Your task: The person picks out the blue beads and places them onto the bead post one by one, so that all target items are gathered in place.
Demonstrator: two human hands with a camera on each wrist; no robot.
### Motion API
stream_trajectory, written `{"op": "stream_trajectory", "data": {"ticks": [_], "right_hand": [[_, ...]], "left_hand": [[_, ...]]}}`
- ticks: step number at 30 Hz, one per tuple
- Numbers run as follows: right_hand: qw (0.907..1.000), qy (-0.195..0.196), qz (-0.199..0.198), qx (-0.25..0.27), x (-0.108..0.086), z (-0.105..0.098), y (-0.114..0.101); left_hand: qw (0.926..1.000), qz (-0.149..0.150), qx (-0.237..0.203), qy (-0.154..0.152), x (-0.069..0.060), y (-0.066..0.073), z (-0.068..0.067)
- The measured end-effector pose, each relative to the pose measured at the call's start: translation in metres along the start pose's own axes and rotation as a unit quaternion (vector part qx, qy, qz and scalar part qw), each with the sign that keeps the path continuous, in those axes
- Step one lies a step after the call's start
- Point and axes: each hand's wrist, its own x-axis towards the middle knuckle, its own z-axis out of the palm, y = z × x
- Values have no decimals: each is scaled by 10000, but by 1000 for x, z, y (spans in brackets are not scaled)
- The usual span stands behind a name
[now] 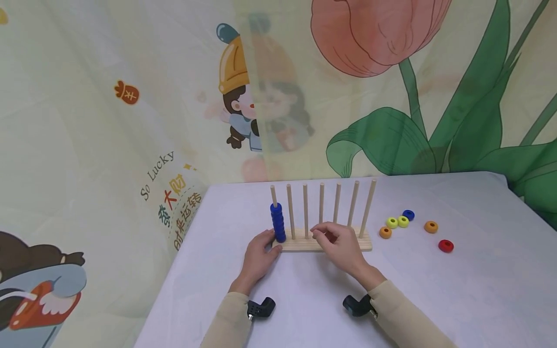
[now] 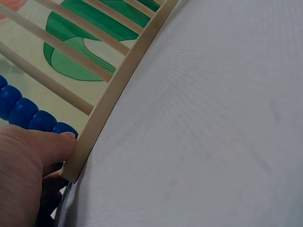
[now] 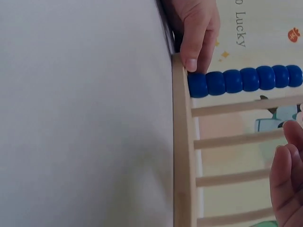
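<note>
A wooden peg rack [image 1: 300, 246] with several upright pegs stands on the table. Blue beads [image 1: 278, 224] are stacked on its leftmost peg, and the other pegs look bare. My left hand [image 1: 257, 258] grips the left end of the base, its thumb beside the lowest bead; the left wrist view shows this thumb [image 2: 59, 145] against the wood. In front of the middle pegs is my right hand [image 1: 341, 247], fingers loosely bent. The right wrist view shows its fingers [image 3: 283, 175] near the pegs with no bead visible in them.
Right of the rack lie loose beads: a blue bead [image 1: 408, 215], two yellow-green beads [image 1: 392, 223], two orange beads [image 1: 431, 226] and a red bead [image 1: 446, 246]. A white cloth [image 1: 304, 309] covers the table. A printed curtain [image 1: 278, 96] hangs behind it.
</note>
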Motion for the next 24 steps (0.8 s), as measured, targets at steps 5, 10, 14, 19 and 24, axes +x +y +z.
{"op": "stream_trajectory", "data": {"ticks": [5, 10, 14, 19, 24], "right_hand": [[9996, 98, 282, -12, -5, -11, 9], [9991, 106, 373, -178, -12, -23, 18], [9980, 181, 518, -322, -20, -34, 27], [9955, 303, 805, -390, -26, -48, 31], [9921, 494, 1077, -405, -31, -60, 33]], "left_hand": [[10000, -5, -1, -10, 0, 2, -1], [10000, -52, 16, -35, 0, 2, 0], [10000, -43, 28, -27, 0, 2, 0], [10000, -8, 7, -9, 1, 1, 0], [10000, -19, 21, -2, 1, 0, 1]]}}
